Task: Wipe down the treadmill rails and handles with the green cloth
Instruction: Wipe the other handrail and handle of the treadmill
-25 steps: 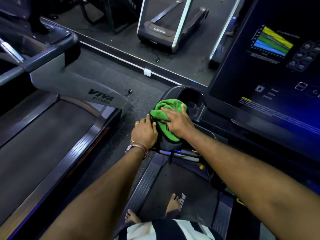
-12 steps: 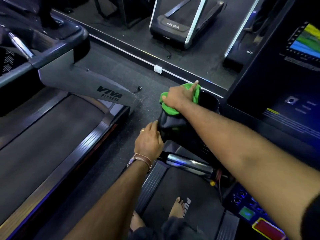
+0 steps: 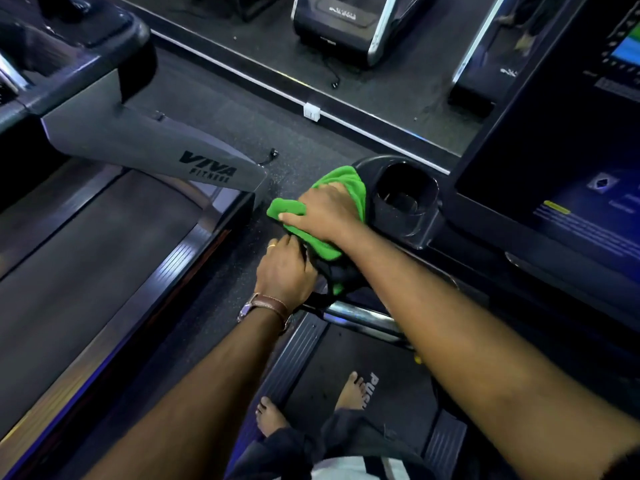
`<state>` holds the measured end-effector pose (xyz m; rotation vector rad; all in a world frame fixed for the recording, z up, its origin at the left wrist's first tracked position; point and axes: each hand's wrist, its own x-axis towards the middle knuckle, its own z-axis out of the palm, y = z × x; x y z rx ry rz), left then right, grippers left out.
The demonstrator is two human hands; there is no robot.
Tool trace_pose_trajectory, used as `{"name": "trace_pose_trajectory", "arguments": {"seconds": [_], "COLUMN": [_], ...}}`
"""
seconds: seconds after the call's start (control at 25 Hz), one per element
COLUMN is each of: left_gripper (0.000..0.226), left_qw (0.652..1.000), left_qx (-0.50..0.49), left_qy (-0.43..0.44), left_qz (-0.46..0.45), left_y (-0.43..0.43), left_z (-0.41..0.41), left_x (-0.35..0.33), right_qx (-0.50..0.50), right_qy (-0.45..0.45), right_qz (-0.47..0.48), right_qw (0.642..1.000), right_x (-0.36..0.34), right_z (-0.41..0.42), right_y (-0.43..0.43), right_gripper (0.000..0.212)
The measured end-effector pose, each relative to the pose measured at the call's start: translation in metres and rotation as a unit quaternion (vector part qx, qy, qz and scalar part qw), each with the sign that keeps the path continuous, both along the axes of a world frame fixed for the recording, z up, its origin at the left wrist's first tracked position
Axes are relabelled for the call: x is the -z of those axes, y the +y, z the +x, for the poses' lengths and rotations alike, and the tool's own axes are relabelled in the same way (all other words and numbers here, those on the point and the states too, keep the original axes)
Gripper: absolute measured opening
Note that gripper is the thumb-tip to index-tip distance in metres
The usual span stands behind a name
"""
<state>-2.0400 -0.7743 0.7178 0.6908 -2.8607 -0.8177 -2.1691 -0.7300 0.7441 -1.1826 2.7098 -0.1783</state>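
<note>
- Since half a second ago the right hand has drawn the green cloth back toward the near side, from the far lip of the cup holder onto the black arm of the treadmill; the left hand has slid up to meet it.
- The neighbouring treadmill, grey with a logo, fills the left of the scene, well apart from the work.
- The console stands dark on the right, just beyond the cup holder.
- The chrome handle runs near and right of the left hand, partly hidden under the right forearm; it looks not yet wiped.
- The right hand lies flat on the cloth, fingers spread and pressing rather than pinching.
- The left hand's fingers curl over the black arm just near the cloth; whether they grip fully I cannot tell.
- The cloth is bunched on the arm's left edge, touching the cup holder rim. It looks light, soft and limp, so a flat palm over its middle, or a wrap round the rail, should suit.
</note>
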Motion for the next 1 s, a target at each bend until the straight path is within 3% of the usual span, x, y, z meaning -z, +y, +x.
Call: {"name": "trace_pose_trajectory", "arguments": {"seconds": [0.12, 0.28, 0.44, 0.52, 0.6, 0.68, 0.76, 0.88, 1.0], "left_gripper": [0.025, 0.012, 0.017, 0.024, 0.028, 0.036, 0.036, 0.029, 0.027], "left_qw": [1.000, 0.991, 0.980, 0.978, 0.983, 0.996, 1.000, 0.999, 0.998], "left_qx": [-0.007, -0.089, -0.130, -0.125, -0.101, -0.049, -0.016, -0.024, -0.041], "left_qy": [0.006, -0.016, -0.037, -0.014, 0.007, 0.013, 0.022, 0.035, 0.035], "left_qz": [0.012, 0.102, 0.147, 0.167, 0.155, 0.078, 0.005, 0.021, 0.042], "left_y": [0.000, -0.002, -0.005, -0.001, 0.006, 0.014, 0.018, 0.014, 0.012], "left_z": [0.002, -0.011, -0.039, -0.057, -0.071, -0.079, -0.079, -0.082, -0.084], "left_x": [0.000, -0.013, -0.020, -0.019, -0.018, -0.012, -0.005, -0.001, -0.005], "right_qx": [0.046, 0.200, 0.074, 0.061, 0.120, 0.178, 0.239, 0.303, 0.234], "right_qy": [0.068, 0.045, 0.010, 0.009, 0.068, 0.122, 0.120, 0.023, 0.009], "right_qz": [-0.161, -0.125, -0.175, -0.211, -0.177, -0.094, -0.046, -0.102, -0.139], "right_qw": [0.984, 0.971, 0.982, 0.976, 0.975, 0.972, 0.962, 0.947, 0.962], "right_x": [0.022, 0.023, 0.027, 0.028, 0.029, 0.031, 0.023, 0.002, 0.002], "right_z": [-0.014, -0.029, -0.009, 0.007, 0.022, 0.037, 0.039, 0.025, 0.024], "right_y": [0.050, 0.021, 0.030, 0.067, 0.105, 0.131, 0.119, 0.064, 0.070], "right_gripper": [0.042, 0.040, 0.034, 0.037, 0.045, 0.045, 0.038, 0.037, 0.035]}}
